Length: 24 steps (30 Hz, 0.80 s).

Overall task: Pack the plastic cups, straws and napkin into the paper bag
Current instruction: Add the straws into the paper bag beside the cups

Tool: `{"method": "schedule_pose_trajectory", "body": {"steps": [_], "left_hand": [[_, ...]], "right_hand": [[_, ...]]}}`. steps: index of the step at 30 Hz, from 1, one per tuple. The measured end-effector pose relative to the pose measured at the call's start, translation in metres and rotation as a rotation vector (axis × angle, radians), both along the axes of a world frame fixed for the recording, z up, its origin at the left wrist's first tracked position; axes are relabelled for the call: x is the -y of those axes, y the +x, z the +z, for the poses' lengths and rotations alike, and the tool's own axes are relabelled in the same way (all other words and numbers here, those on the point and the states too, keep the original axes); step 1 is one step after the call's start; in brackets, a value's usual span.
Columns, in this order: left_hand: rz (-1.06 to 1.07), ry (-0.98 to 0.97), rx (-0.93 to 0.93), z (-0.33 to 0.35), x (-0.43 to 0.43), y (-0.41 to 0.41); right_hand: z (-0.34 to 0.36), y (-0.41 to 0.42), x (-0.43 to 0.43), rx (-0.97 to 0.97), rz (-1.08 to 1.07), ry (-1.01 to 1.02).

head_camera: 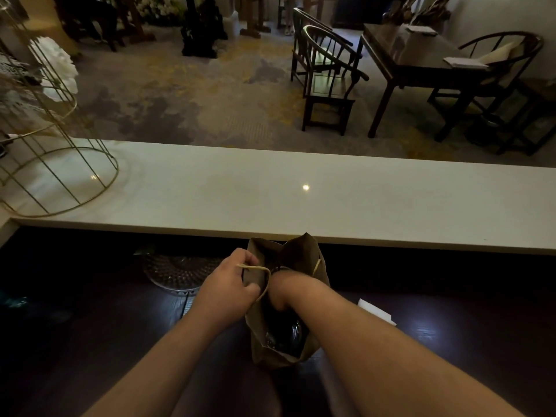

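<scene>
Paper bag (301, 254) upright and open on dark lower counter (90, 341), just below white countertop (301, 206)

Left hand (228, 284) clenched on near-left bag rim, fingers curled together beside cord handle (261, 275). Right hand sunk past wrist (288, 287) inside bag; finger state impossible to tell. Dark glossy cup (288, 335) visible within bag. White napkin (376, 311) flat on counter, right of bag. Glass dish (177, 273) left of bag
</scene>
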<state>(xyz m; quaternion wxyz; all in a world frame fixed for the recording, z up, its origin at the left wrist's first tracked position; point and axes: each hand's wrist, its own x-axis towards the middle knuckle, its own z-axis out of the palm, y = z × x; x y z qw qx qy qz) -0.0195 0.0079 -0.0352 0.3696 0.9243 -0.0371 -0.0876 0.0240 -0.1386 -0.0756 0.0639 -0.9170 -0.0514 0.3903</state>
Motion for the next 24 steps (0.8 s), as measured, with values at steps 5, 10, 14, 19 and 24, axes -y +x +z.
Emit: {"method": "schedule_pose_trajectory", "body": {"steps": [5,10,14,19,24], "left_hand": [[0.008,-0.006,0.005,0.000,-0.002,-0.002],[0.011,-0.005,-0.009,0.001,-0.003,-0.001],[0.000,0.000,0.004,0.002,-0.001,-0.001],[-0.007,0.046,0.016,0.003,0.001,-0.001],[-0.004,0.060,0.012,0.003,0.005,-0.003]], "right_hand": [[0.003,-0.002,0.003,0.008,0.002,0.011],[0.049,-0.014,0.010,0.111,0.155,0.001],[0.099,-0.044,0.029,0.563,0.201,0.203],[0.111,-0.060,0.085,1.016,0.114,0.259],[0.062,-0.067,0.161,0.871,-0.224,0.121]]}}
